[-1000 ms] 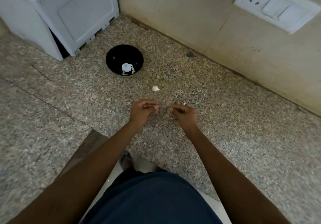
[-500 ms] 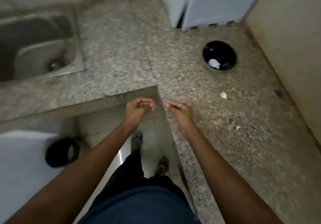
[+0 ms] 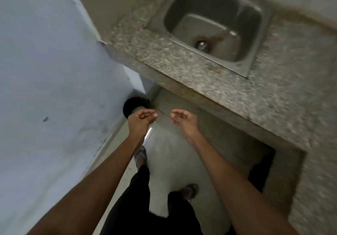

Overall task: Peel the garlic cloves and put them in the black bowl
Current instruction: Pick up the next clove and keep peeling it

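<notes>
We are holding both hands out over the floor (image 3: 175,143), palms turned up and fingers loosely curled. Our left hand (image 3: 139,120) is hovering just in front of a round black object (image 3: 132,105) standing low by the pale wall (image 3: 51,70); whether that object is a bin we cannot tell. Our right hand (image 3: 184,120) is hanging just beside the left one, a narrow gap lying between their fingertips. The fingertips of each hand are drawing toward its thumb. Motion blur is keeping us from telling whether either hand is pinching a scrap of peel or nothing.

Neither the garlic cloves nor the black bowl are appearing in this view, so we cannot tell where they are or which way any clove is pointing or lying.

Beyond the right hand, the speckled stone desk (image 3: 209,81) is running away from us and to the right, its edge passing just past the fingertips. A steel sink (image 3: 215,19) is sitting sunk into it, well beyond both hands. Below our forearms, dark trousers (image 3: 138,198) and two sandalled feet are showing on the floor.
</notes>
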